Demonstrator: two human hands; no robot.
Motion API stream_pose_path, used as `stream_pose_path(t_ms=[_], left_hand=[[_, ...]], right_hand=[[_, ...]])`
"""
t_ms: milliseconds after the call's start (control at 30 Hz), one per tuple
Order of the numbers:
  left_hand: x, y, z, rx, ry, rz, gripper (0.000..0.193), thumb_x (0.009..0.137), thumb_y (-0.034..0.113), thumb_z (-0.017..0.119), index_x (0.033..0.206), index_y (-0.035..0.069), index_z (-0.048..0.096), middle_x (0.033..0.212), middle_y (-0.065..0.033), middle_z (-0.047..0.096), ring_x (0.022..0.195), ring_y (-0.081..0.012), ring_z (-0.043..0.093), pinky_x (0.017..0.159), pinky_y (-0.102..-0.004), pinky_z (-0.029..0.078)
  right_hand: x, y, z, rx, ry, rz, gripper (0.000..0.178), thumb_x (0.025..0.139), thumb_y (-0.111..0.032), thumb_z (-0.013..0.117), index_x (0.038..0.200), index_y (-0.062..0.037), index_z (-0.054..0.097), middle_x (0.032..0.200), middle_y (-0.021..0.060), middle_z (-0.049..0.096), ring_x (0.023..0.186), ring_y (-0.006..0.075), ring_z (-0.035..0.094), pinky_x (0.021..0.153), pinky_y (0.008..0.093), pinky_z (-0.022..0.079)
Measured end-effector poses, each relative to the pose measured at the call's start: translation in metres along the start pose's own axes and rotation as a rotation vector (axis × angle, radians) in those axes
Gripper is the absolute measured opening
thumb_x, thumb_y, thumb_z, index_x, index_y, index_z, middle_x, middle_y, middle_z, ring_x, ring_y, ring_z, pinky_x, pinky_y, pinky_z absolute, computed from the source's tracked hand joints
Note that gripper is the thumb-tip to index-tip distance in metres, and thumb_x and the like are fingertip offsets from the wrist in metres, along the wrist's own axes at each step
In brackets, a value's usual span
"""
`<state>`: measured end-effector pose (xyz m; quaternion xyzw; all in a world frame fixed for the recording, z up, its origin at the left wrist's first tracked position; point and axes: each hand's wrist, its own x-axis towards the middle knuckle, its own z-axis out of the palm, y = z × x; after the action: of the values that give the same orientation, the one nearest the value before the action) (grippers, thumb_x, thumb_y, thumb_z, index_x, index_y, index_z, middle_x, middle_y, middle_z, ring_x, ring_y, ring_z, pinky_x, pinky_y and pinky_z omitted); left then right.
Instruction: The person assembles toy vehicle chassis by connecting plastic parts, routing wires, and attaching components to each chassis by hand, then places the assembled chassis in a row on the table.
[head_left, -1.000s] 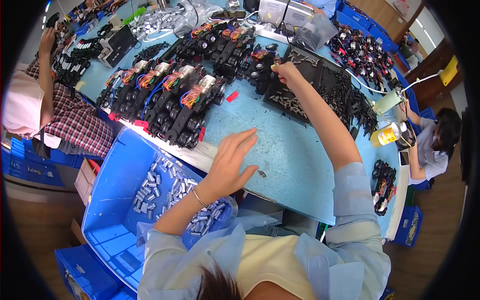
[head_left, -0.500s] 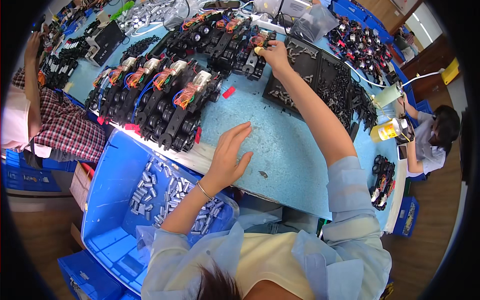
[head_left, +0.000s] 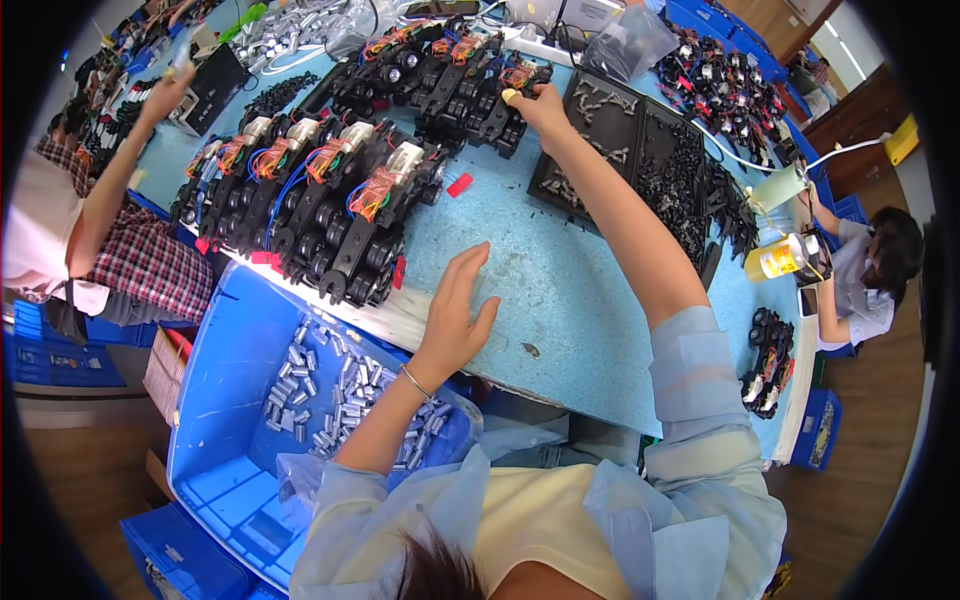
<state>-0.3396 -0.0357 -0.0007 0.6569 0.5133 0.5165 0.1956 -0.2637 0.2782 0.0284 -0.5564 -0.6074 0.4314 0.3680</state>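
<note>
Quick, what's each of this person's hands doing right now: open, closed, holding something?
Left hand: open, nothing visible in it.
Right hand: partly curled beside a black wheeled chassis; grip cannot be told.

On the table (head_left: 570, 330), a row of chassis (head_left: 340, 225) stands along the left front edge, with another group of chassis (head_left: 455, 95) behind it. The parts tray (head_left: 608, 122) lies right of that rear group, a plastic bag (head_left: 630, 45) behind the tray. A heap of assemblies (head_left: 720, 110) sits at the back right; nearer, along the right edge, come 2 containers (head_left: 775, 260), then a smaller cluster of assemblies (head_left: 768, 365). Below the left front edge, the bin (head_left: 225, 370) holds cylinders (head_left: 350, 395).
</note>
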Motion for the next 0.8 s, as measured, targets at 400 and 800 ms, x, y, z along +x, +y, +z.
stream_pose_path(t_ms=[400, 800], left_hand=[[-0.007, 0.001, -0.001, 0.074, 0.037, 0.044, 0.058, 0.078, -0.004, 0.058, 0.133, -0.001, 0.041, 0.131, -0.0200, 0.048, 0.115, -0.0335, 0.052, 0.100, -0.0393, 0.040], [0.019, 0.091, 0.088, -0.062, -0.277, 0.207, 0.048, 0.080, -0.003, 0.056, 0.127, 0.001, 0.049, 0.132, -0.0154, 0.050, 0.118, -0.0279, 0.050, 0.099, -0.0375, 0.038]], right_hand=[[-0.138, -0.011, -0.115, -0.351, -0.090, -0.514, 0.065, 0.083, -0.013, 0.066, 0.136, 0.0024, 0.032, 0.138, 0.0158, 0.041, 0.125, 0.0286, 0.043, 0.102, 0.0366, 0.037], [-0.387, 0.172, -0.479, -1.105, 0.855, -0.037, 0.063, 0.076, -0.011, 0.068, 0.131, -0.0003, 0.041, 0.124, 0.0241, 0.052, 0.115, 0.0416, 0.048, 0.100, 0.0460, 0.037]])
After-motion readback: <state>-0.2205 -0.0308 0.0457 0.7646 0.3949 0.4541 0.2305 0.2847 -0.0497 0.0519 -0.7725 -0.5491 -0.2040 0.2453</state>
